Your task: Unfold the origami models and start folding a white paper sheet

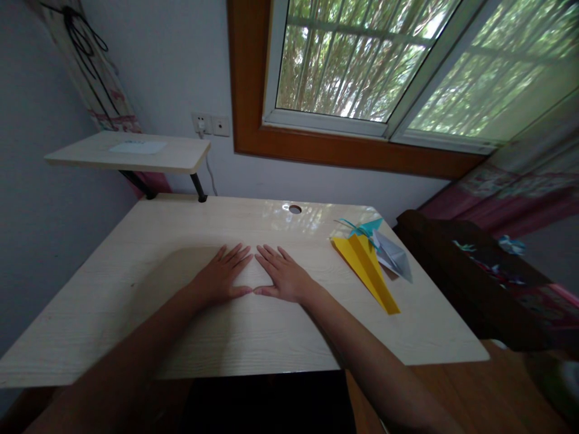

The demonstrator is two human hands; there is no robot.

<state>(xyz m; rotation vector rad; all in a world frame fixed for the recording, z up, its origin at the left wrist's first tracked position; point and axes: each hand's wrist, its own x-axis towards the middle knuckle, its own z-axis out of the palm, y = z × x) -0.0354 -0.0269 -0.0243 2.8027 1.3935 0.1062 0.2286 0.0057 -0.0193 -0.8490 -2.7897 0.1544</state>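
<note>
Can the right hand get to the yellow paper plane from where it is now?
Probably yes: the right hand lies flat on the desk, with only bare desktop between it and the yellow paper plane.

Desk top [136,289]: pale wood grain, kinda cream, glossy glare near far edge. Paper plane [367,268] by right edge: bright yellow. Folded paper [394,256] touching it: light grey-blue. Teal origami piece [364,228] at far right corner. Raised shelf [126,154] over far left corner: same pale wood, black legs, whitish sheet [137,147] on top. Window frame [316,147]: orange-brown wood, white inner frame, green leaves outside. Wall: pale grey. Curtain [511,193] on right: pink with floral print.
</note>
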